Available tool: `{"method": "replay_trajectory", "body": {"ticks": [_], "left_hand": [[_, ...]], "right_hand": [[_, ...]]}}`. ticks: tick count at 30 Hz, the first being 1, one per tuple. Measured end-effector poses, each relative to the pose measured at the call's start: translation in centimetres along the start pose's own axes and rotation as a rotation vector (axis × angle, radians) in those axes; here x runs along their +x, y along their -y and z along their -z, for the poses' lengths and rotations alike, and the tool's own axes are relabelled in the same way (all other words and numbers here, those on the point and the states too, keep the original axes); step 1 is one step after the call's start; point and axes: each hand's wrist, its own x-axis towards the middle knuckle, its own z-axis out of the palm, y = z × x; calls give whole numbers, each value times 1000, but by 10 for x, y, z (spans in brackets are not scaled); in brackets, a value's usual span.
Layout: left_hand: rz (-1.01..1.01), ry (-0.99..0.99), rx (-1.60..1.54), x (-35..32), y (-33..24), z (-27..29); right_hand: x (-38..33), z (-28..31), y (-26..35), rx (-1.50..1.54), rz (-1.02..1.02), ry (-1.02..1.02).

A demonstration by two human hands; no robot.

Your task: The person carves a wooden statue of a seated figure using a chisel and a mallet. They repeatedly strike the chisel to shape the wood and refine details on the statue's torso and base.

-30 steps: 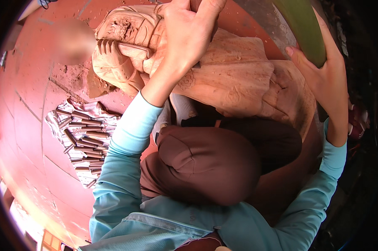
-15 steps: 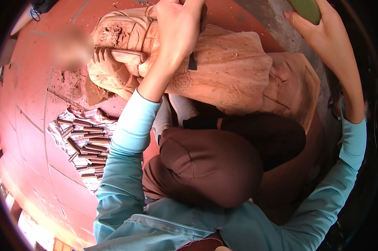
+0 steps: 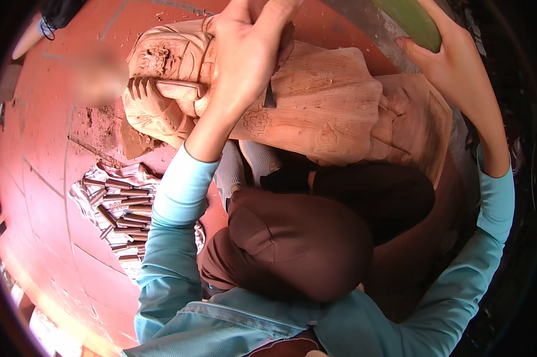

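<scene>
A carved wooden figure in robes lies on its side across the far middle, with flower patterns cut into its lower edge. Over its middle, my left hand is closed round a chisel. The chisel's dark flat blade sticks out below the fist against the wood; its handle is hidden by my fingers. Up at the right, above the figure's base end, my right hand grips a green, rounded mallet, which runs out past the upper edge.
On the red floor at the left, a striped cloth bears several dark-handled tools. Wood chips and a brown block lie beside the figure's head end. My bent legs are close to its near side.
My right hand has brought the green mallet leftward, nearer to my left hand. The left hand stays closed on the chisel over the figure, and the whole view has shifted slightly.
</scene>
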Motion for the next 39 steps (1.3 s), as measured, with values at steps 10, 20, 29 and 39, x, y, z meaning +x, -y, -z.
{"method": "replay_trajectory", "body": {"ticks": [10, 20, 29, 39], "left_hand": [[-145, -262, -217, -11, -12, 16], [-205, -337, -26, -17, -8, 4], [-210, -260, -75, -7, 2, 7], [-99, -244, -28, -3, 0, 13]], "right_hand": [[-10, 3, 47, -56, -180, 9], [-19, 1, 35, 31, -37, -54], [3, 10, 30, 235, -40, -67], [28, 1, 4, -222, 264, -87]]}}
